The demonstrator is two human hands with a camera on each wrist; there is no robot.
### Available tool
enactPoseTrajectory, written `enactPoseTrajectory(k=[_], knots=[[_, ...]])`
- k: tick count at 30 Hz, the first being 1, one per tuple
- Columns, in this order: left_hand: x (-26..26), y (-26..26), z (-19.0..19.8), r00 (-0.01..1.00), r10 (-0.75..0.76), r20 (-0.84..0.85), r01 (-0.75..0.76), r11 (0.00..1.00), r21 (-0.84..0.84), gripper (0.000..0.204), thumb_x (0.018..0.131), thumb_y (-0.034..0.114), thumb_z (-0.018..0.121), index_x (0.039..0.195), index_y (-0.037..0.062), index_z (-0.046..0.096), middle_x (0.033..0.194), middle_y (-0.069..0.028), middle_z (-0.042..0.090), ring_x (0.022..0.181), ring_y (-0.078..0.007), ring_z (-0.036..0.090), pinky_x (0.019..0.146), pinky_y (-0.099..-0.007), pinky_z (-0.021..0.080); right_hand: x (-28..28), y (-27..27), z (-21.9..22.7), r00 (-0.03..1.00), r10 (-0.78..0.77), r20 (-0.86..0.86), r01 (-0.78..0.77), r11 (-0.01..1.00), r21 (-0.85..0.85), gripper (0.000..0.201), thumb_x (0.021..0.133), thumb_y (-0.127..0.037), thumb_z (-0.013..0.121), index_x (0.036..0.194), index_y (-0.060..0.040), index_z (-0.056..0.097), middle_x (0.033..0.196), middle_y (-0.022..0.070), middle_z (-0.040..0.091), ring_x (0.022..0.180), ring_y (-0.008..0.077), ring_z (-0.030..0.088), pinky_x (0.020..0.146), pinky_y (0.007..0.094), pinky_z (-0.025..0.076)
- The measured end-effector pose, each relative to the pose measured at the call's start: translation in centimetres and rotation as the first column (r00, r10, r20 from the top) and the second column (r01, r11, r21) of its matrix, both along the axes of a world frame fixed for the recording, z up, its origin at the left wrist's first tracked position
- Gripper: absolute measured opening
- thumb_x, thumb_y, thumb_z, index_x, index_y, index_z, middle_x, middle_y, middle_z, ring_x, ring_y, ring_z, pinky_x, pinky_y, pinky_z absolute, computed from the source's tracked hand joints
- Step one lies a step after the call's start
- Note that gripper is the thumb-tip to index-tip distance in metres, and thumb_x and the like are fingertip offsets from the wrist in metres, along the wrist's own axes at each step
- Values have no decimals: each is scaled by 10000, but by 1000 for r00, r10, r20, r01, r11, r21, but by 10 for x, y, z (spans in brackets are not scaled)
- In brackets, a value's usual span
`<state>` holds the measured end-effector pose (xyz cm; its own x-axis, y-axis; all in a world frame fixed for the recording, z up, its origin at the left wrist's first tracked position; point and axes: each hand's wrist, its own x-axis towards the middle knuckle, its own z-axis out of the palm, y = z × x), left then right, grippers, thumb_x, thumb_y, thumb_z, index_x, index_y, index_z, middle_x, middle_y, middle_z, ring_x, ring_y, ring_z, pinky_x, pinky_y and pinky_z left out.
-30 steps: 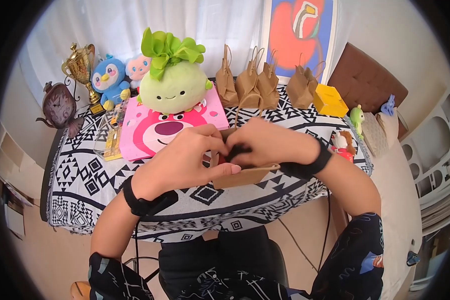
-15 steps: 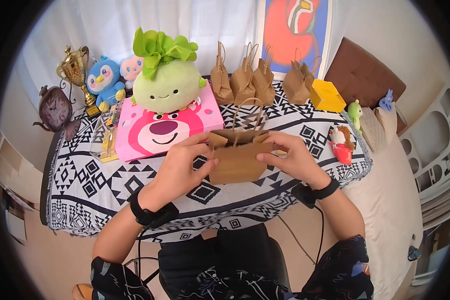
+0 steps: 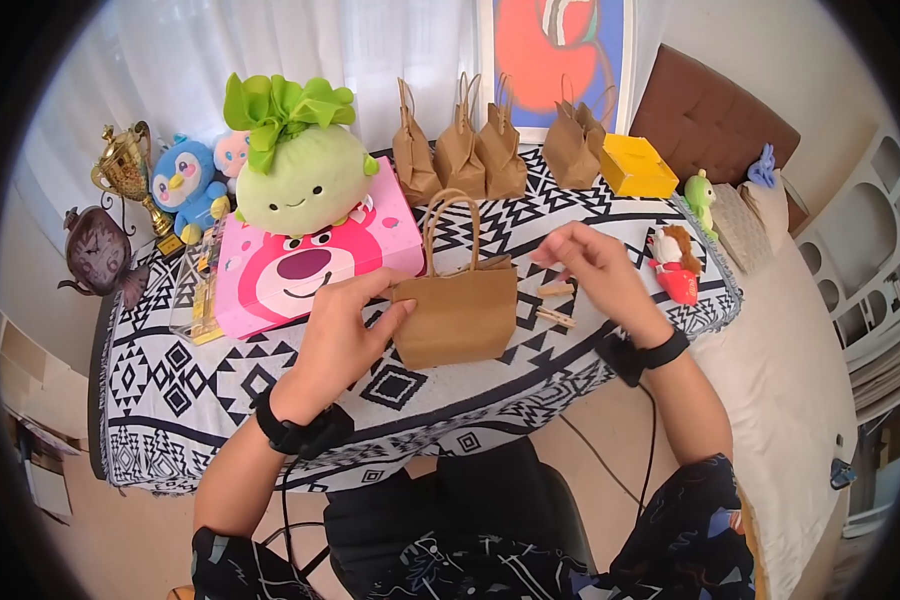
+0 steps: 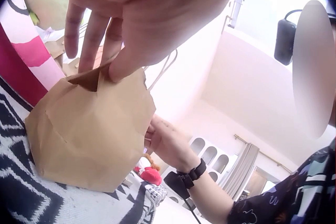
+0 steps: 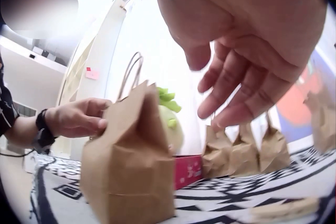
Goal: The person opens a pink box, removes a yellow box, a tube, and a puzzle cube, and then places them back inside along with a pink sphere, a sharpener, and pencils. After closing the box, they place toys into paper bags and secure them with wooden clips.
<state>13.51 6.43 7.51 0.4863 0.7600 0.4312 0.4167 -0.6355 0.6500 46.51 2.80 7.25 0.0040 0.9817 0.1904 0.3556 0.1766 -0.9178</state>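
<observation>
In the head view, a brown paper bag (image 3: 457,320) is standing on the patterned cloth (image 3: 180,380) at the near side, its twin handles looping upward. The left hand (image 3: 345,325) is gripping its left top edge between thumb and fingers. The right hand (image 3: 600,270) is hovering empty, fingers loosely bent, near two wooden clips (image 3: 555,318) lying right of the bag. Behind and left, a pink bear-face box (image 3: 305,270) is bearing a round green plush (image 3: 305,190); more kraft bags (image 3: 460,160) and a yellow box (image 3: 638,168) are lining the back. A red-and-white doll (image 3: 675,265) is lying farther right.

The left wrist view is showing the dark opening beneath the thumb and the crinkled, matte paper.

The right wrist view is revealing the folded side gusset and, on pale furniture, a pink note (image 5: 92,73).
</observation>
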Motion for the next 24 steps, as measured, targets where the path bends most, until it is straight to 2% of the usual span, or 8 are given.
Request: enactPoseTrajectory(k=[1, 3, 7, 13, 16, 18, 20, 24], knots=[[-1, 0, 4, 999, -2, -34, 2, 1000, -7, 172, 893, 48, 763, 1047, -17, 724, 890, -150, 762, 869, -255, 758, 842, -329, 563, 12, -1, 1, 1000, -1, 2, 1, 1000, -2, 200, 1015, -211, 697, 1099, -30, 681, 990, 69, 775, 828, 135, 705, 786, 307, 544], [-2, 1, 8, 998, -7, -66, 7, 1000, -14, 179, 892, 50, 766, 1059, -8, 734, 887, -157, 761, 853, -252, 756, 823, -331, 561, 32, -5, 2, 798, -68, 599, 45, 998, 52, 210, 951, -185, 754, 1063, -8, 750, 979, 110, 770, 799, 174, 711, 745, 318, 551], [3, 2, 14, 990, -40, -137, 34, 998, -49, 186, 894, 69, 772, 1062, -2, 739, 863, -155, 754, 828, -247, 749, 770, -328, 551, 50, 2, -42, 686, -60, 725, 8, 997, 76, 240, 889, -187, 801, 1069, -29, 779, 916, 142, 742, 790, 279, 703, 746, 358, 556], [10, -1, 14, 995, -74, -70, 73, 997, -13, 199, 898, 91, 775, 1068, -9, 746, 851, -146, 751, 776, -227, 722, 742, -320, 540, 42, 11, -55, 672, -27, 740, -213, 950, 228, 217, 835, -128, 818, 1036, -55, 779, 972, 116, 719, 934, 310, 667, 851, 408, 543], [9, 0, 15, 994, -96, -59, 97, 995, 6, 186, 899, 104, 766, 1049, -4, 746, 848, -168, 742, 737, -283, 713, 700, -345, 543, 35, 8, -37, 645, 71, 761, -211, 974, 87, 144, 848, -82, 788, 981, -46, 745, 935, 113, 699, 940, 333, 640, 883, 415, 523], [9, 0, 14, 994, -105, -36, 106, 994, 31, 177, 899, 115, 760, 1033, 2, 744, 842, -190, 734, 715, -343, 711, 666, -369, 548, 27, 6, -25, 716, 74, 694, -139, 990, 38, 158, 859, -49, 774, 1000, -39, 703, 881, 106, 716, 864, 299, 675, 796, 381, 546], [10, -1, 13, 993, -98, -69, 97, 995, -14, 187, 892, 83, 762, 1050, -16, 749, 853, -148, 752, 730, -235, 712, 702, -325, 537, 15, -2, -4, 786, 72, 614, -139, 988, 62, 171, 867, -39, 770, 1020, -39, 695, 859, 111, 725, 823, 277, 694, 738, 363, 546], [13, -5, 15, 997, -69, -45, 69, 998, 12, 177, 891, 98, 766, 1022, -21, 750, 835, -146, 744, 721, -241, 704, 697, -330, 539, 4, -17, 11, 895, 16, 446, -150, 952, 266, 178, 893, 4, 746, 1060, -18, 691, 846, 106, 759, 739, 193, 727, 681, 303, 569]])
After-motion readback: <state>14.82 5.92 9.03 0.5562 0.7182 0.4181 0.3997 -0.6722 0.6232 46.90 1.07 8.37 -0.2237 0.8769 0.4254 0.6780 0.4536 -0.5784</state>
